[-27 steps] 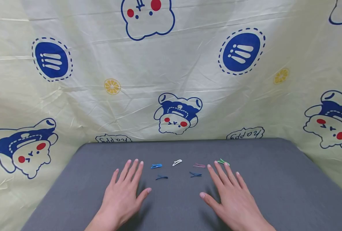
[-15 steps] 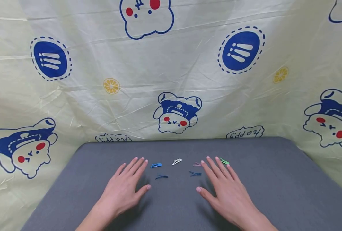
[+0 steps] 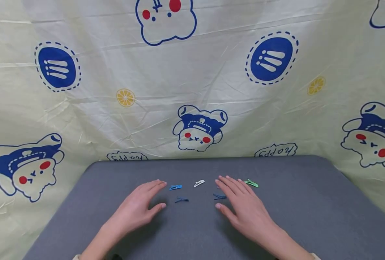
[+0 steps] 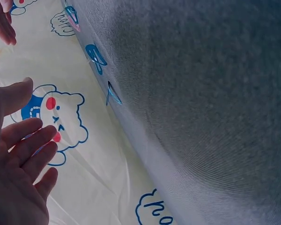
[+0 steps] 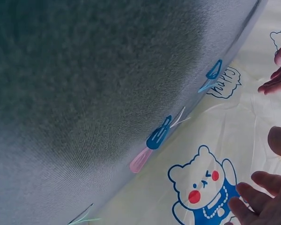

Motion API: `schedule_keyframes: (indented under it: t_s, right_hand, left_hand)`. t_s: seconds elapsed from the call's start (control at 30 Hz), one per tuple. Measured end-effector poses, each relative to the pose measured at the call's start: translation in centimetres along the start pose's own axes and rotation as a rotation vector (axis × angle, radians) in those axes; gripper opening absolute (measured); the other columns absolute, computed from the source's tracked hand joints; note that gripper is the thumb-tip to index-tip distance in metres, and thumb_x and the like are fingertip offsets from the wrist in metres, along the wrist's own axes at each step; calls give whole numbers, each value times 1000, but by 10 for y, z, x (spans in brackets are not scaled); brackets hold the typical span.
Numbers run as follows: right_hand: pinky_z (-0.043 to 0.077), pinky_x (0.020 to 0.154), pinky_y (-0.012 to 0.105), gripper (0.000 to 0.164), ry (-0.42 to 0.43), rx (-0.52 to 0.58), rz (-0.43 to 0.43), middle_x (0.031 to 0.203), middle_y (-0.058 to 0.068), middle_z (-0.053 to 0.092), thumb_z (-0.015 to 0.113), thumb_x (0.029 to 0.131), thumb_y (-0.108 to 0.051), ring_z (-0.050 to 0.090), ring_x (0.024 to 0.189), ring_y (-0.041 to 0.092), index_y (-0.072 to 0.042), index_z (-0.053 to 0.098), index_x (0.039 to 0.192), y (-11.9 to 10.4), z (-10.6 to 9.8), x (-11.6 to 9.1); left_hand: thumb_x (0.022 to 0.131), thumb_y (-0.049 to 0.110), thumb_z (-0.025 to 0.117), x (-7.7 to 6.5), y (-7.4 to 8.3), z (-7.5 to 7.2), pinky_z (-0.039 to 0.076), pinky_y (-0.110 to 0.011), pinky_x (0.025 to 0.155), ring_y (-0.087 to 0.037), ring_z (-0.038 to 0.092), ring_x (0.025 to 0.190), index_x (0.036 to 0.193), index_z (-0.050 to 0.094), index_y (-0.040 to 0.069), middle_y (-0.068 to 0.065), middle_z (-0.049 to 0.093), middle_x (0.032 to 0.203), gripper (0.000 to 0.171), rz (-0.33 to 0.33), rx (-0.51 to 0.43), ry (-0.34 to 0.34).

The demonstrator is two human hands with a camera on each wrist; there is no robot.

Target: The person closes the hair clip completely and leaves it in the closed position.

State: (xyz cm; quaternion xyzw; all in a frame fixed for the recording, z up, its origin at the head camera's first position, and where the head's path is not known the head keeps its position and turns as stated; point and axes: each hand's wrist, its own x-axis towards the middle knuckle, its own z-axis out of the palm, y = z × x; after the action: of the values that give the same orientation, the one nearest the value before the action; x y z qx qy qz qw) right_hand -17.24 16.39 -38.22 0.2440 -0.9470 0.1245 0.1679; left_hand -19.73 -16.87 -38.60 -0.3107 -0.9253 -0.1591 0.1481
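Observation:
My left hand (image 3: pixel 137 209) hovers over the table at left, fingers together and relaxed, holding nothing. Just right of its fingertips lie a bright blue snap hair clip (image 3: pixel 175 187) and a dark blue one (image 3: pixel 182 200). A white hair clip (image 3: pixel 199 183) lies between the hands, farther back. My right hand (image 3: pixel 249 213) is held above the table with relaxed fingers and thumb apart. Near its thumb and index finger rests another dark blue hair clip (image 3: pixel 219 197). A green hair clip (image 3: pixel 251 183) lies past its fingers. The pink hair clip (image 5: pixel 140 160) is mostly hidden behind that hand in the head view.
The clips lie spread on a dark grey cloth-covered table (image 3: pixel 192 234). Behind its far edge hangs a pale curtain (image 3: pixel 192 79) printed with blue bears, badges and orange slices.
Both hands have turned thumb-side up somewhat. The right hand has moved left, covering most of the pink clip and uncovering the green one. The clips stay in place.

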Motion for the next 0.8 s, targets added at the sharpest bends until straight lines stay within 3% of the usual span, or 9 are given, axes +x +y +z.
schedule_keyframes:
  t_s: [0.23, 0.5, 0.8]
  right_hand:
    - [29, 111, 46, 56, 74, 113, -82, 142, 2, 52, 72, 91, -30, 44, 133, 21, -12, 53, 141, 3, 10, 11]
    - [44, 100, 43, 47, 34, 291, 17, 134, -4, 57, 72, 92, -23, 49, 124, 14, -18, 57, 135, -4, 18, 25]
    - [45, 96, 45, 41, -17, 482, 95, 127, -5, 61, 72, 91, -17, 55, 118, 17, -16, 61, 130, -12, 29, 36]
  left_hand:
    - [87, 24, 77, 4, -9, 0, 42, -45, 101, -22, 53, 125, 130, 62, 12, -2, 61, 130, 48, -50, -155, -5]
    - [87, 20, 77, 11, -16, 6, 46, -45, 96, -20, 58, 118, 124, 65, 13, 1, 65, 123, 40, -82, -292, -27]
    - [87, 15, 76, 17, -18, 10, 48, -46, 94, -26, 61, 112, 121, 66, 7, -5, 67, 119, 36, -116, -399, -84]
